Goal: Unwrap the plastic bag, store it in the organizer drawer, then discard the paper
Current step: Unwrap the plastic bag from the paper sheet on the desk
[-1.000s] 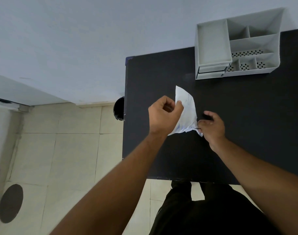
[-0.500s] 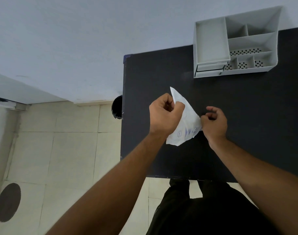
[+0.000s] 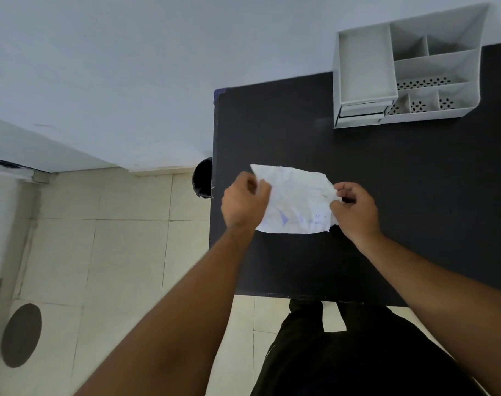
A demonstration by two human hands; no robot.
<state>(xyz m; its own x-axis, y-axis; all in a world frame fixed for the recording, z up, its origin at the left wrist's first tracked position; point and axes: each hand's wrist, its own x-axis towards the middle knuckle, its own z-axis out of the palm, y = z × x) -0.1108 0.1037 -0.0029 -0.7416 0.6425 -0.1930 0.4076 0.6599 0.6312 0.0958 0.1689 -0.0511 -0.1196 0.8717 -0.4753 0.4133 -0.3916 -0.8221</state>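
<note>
A matte black counter (image 3: pixel 414 195) meets a pale wall (image 3: pixel 129 67), with beige floor tiles (image 3: pixel 115 252) to the left and a grey plastic compartment organizer (image 3: pixel 363 67) at the far right. The left hand (image 3: pixel 243 202) and right hand (image 3: pixel 355 208) pinch opposite edges of a crumpled white printed paper (image 3: pixel 297 201) above the counter. It was folded narrow half a second ago and is now spread wide, with the hands farther apart.

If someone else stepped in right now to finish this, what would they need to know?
Left hand pinches the left edge of the crumpled paper, right hand its right edge; it is spread open over the black table.
No plastic bag shows.
The organizer stands at the table's far right, its drawer apparently closed.
To do: free the bag, store it in the drawer, discard the paper.
</note>
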